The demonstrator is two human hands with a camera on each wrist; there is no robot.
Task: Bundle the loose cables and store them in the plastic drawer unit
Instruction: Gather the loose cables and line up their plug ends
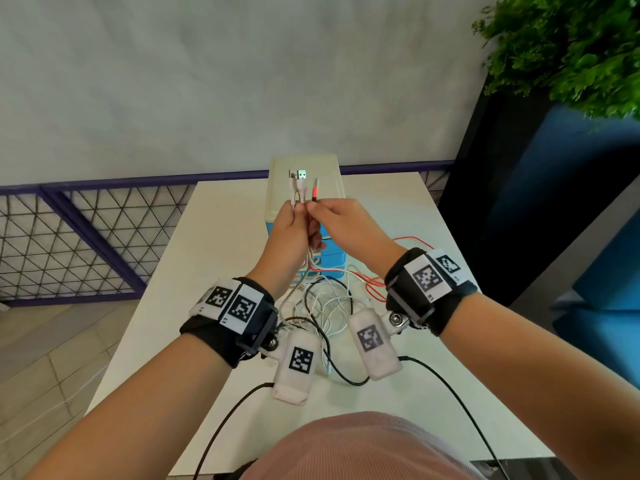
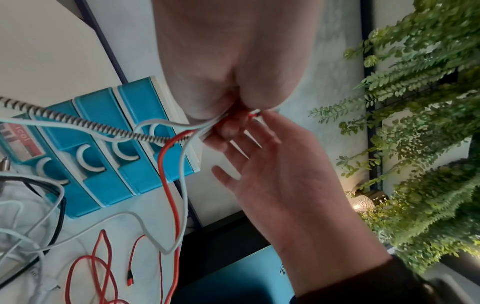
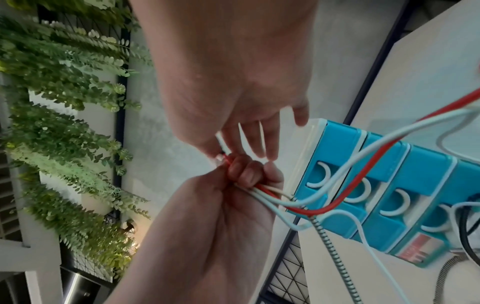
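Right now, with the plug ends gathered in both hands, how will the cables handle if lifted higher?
Probably floppy: below the left hand the cables sag in loose loops onto the table. Likely to snag, since white, red and black strands overlap. The right hand only pinches the red cable, so it may slip.

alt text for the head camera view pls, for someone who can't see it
Two hands hold the ends of several cables upright above a white table: the left hand grips the cable bundle, and the right hand pinches the red cable beside it. The rest of the cables trail down into a tangle in front of a blue drawer unit.
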